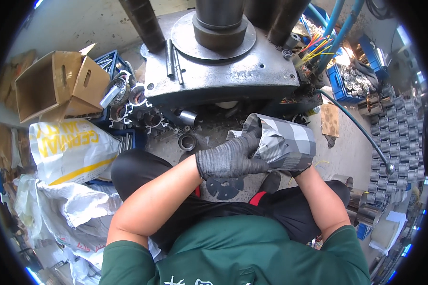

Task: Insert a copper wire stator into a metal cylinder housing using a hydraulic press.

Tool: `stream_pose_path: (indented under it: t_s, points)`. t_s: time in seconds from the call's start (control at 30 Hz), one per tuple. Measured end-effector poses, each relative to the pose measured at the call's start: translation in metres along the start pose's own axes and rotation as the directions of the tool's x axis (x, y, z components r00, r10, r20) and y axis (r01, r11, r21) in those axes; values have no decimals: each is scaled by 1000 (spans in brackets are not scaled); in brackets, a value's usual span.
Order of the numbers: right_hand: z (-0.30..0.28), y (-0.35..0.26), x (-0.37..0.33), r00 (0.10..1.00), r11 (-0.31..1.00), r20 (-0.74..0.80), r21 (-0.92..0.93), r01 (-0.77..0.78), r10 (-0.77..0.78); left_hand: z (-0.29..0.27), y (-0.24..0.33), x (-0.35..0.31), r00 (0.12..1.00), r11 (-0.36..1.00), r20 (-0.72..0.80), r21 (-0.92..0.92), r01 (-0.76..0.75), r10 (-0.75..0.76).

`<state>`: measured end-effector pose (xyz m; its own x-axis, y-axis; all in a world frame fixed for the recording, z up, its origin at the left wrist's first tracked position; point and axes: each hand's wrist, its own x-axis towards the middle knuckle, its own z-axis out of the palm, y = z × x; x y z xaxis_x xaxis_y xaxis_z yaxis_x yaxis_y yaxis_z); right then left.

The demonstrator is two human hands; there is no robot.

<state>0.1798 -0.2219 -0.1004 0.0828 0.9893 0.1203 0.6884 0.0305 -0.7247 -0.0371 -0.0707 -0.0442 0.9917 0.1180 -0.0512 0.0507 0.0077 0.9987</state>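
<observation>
In front of my knees I hold a bulky roll in grey and white check, with a dark open end at its left and a white torn-looking patch on its side. My left hand, in a grey knit glove, is closed on the left end, thumb below and fingers above. My right hand is under the right end; only a strip of dark glove shows and its fingers are hidden behind the roll. Below, a dark slotted disc lies on the floor, and a metal ring stands left of my left hand.
Ahead is a heavy press base with metal rods on it. At left are a cardboard box, motor housings and a white sack. Stacked metal parts, a blue crate and a hose occupy the right.
</observation>
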Motion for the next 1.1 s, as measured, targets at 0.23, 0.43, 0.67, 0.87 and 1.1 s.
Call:
stream_pose_path:
  t_s: [0.23,0.43,0.67,0.87,1.1]
  points:
    - [-4,-6,3,998,974,48,-223,-26,38,6,-10,6,991,816,-129,576,53,27]
    - [0,3,10,976,967,89,-177,-181,199,12,-15,0,850,714,-480,671,197,217]
    - [-5,20,-4,997,968,-18,-243,69,-75,5,-26,-8,851,426,-30,875,-231,524]
    - [-13,45,-6,977,939,-88,306,-159,194,-5,-29,-1,638,878,-629,446,-171,444]
    - [-34,-29,-17,997,829,-82,-558,-39,-8,-12,-28,2,977,533,-143,-845,-36,-161]
